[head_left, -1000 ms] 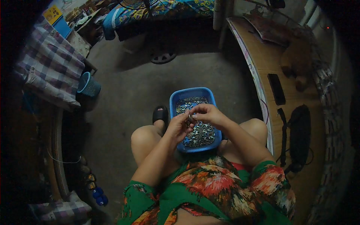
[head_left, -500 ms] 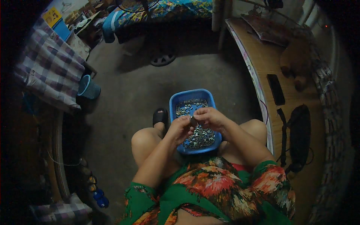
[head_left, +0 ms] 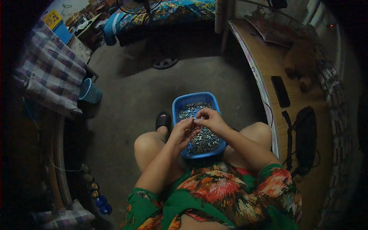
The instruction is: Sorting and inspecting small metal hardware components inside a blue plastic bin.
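A blue plastic basin (head_left: 214, 100) rests between my knees, holding many small shiny metal pieces (head_left: 207, 141) shaped like short cylinders. Over its middle, my left hand (head_left: 182, 132) and my right hand (head_left: 211, 122) meet with their fingertips together. The fingers of both are closed in a pinch around a tiny light-coloured piece (head_left: 196, 119). It looks like one of the metal pieces, but it is too small and too covered to make out fully.
A wooden bench (head_left: 264, 57) on the right bears a phone (head_left: 280, 92) and a dark bag (head_left: 305, 138). At left stands a blue waste bin (head_left: 91, 92) beside a checked cloth (head_left: 53, 69). Beyond are a fan (head_left: 140, 5) and a bed (head_left: 180, 13).
Both hands stay over the basin. My right fingers have shifted and curled more at the fingertips, and the shiny rounded piece seen between the hands before now shows less.
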Action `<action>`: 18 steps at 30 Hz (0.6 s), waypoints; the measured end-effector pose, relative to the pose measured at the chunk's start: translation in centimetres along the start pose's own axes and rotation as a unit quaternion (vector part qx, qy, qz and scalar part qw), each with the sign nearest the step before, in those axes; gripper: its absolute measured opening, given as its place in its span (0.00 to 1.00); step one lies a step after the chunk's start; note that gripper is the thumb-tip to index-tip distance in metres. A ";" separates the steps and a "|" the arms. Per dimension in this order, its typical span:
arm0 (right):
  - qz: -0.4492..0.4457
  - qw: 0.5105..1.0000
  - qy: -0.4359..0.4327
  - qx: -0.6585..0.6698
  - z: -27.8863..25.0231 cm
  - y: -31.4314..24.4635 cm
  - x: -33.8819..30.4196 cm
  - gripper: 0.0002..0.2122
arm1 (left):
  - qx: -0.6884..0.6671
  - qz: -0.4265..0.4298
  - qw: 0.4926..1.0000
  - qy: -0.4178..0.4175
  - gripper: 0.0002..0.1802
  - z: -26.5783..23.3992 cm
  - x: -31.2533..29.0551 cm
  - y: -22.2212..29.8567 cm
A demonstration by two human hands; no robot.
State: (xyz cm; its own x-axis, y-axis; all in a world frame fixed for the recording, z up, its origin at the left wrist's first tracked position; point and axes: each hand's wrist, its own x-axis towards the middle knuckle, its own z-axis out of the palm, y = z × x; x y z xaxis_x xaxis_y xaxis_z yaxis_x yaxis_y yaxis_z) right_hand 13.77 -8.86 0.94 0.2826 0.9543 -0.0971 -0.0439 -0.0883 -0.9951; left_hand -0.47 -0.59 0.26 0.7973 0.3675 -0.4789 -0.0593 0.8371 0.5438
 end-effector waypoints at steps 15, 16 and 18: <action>0.188 0.966 -0.024 0.178 -1.9 -1.7 0.2 0.08 | -0.051 0.019 0.998 0.024 0.12 0.4 0.0 0.4; 0.194 0.965 -0.032 0.175 -2.0 -1.6 0.3 0.07 | -0.051 0.011 0.999 0.004 0.12 0.5 -0.1 0.5; 0.201 0.961 -0.042 0.187 -2.0 -1.6 0.3 0.06 | -0.052 0.004 0.999 -0.016 0.12 0.5 -0.1 0.5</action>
State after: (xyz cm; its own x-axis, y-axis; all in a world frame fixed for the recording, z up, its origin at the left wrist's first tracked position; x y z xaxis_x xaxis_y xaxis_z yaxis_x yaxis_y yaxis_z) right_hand 15.83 -8.98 2.47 0.0940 0.8856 -0.4548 -0.4789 -0.3602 -0.8005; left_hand -0.32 -0.39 0.97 0.8156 0.3618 -0.4516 -0.1260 0.8727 0.4717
